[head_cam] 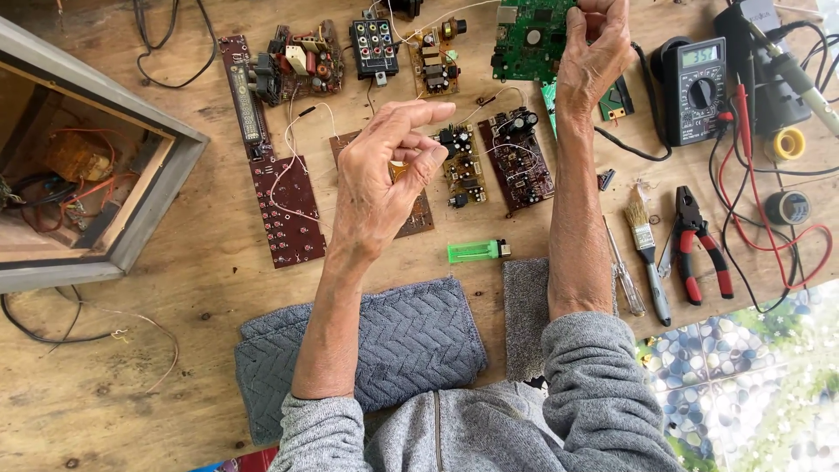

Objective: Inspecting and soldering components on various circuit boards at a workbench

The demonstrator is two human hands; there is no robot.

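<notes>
Wooden table [201, 288] carries everything here, a bench of parts taken out and spread flat. At far left stands an open grey cabinet [149, 166] with orange and black wires inside. Just right of it lie long dark red boards [284, 205], one strung with thin white wire.

Next comes the left hand [384, 175], raised above the table with its fingers curled and the thumb tip close to the forefinger. A yellowish speck shows by the fingertips, but I cannot tell whether it is pinched or lies on the brown board beneath. Below it are a grey cloth [419, 341] and a green lighter [476, 252]. Two small brown boards [516, 157] sit between the forearms.

The right hand [596, 52] is up at the far edge, fingers pressed together on the right edge of a green circuit board [529, 35], which is tipped up off the table. This looks like the inspection step, with the board held up for a look. Moving it further calls for a steady edge grip and care with the black cable beside the wrist.

Further right lie a multimeter [695, 87], a brush [645, 240] and red-handled pliers [695, 245].
</notes>
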